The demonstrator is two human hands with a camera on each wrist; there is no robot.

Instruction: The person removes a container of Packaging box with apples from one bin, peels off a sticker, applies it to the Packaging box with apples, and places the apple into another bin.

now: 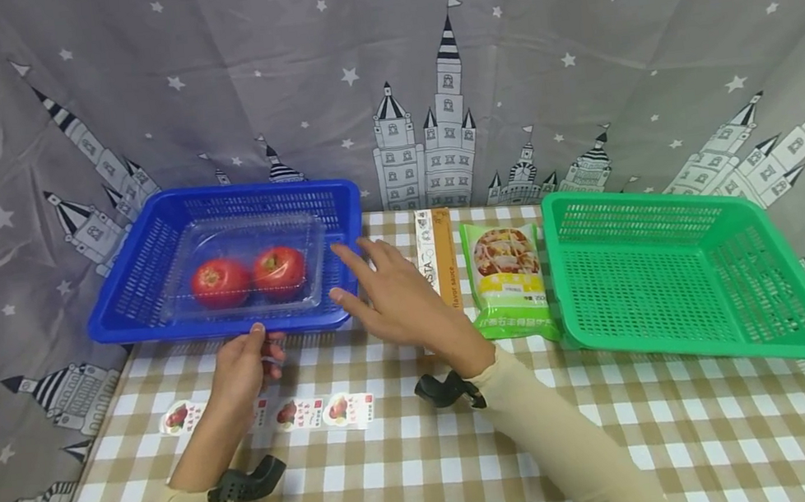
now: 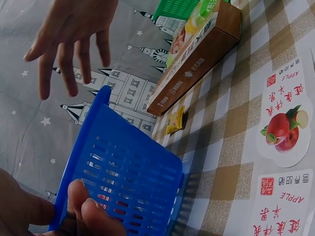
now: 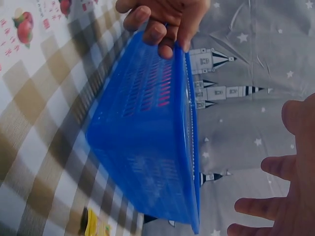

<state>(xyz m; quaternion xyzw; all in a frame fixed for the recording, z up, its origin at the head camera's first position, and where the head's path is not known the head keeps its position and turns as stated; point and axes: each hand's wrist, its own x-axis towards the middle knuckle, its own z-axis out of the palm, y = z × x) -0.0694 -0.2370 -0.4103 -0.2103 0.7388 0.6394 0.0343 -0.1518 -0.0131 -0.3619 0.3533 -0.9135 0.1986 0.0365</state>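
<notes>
A blue plastic basket (image 1: 158, 333) stands at the back left of the table. In it lies a clear plastic box (image 1: 243, 229) with two red apples (image 1: 221, 281) inside. My left hand (image 1: 240, 370) pinches the basket's front rim, thumb on top and fingers below, as the right wrist view also shows. Spread and holding nothing, my right hand (image 1: 400, 294) hovers by the basket's right end, fingertips toward the box. Several apple labels (image 1: 346, 411) lie on the cloth in front of the basket, one partly hidden by my left arm.
Right of the basket are a long brown-and-white pasta box (image 1: 444, 254) and a green food bag (image 1: 509, 272). A green basket (image 1: 652, 347) stands farther right. A small yellow packet (image 2: 175, 121) sits near the blue basket. Behind hangs a grey castle-print curtain (image 1: 377, 30).
</notes>
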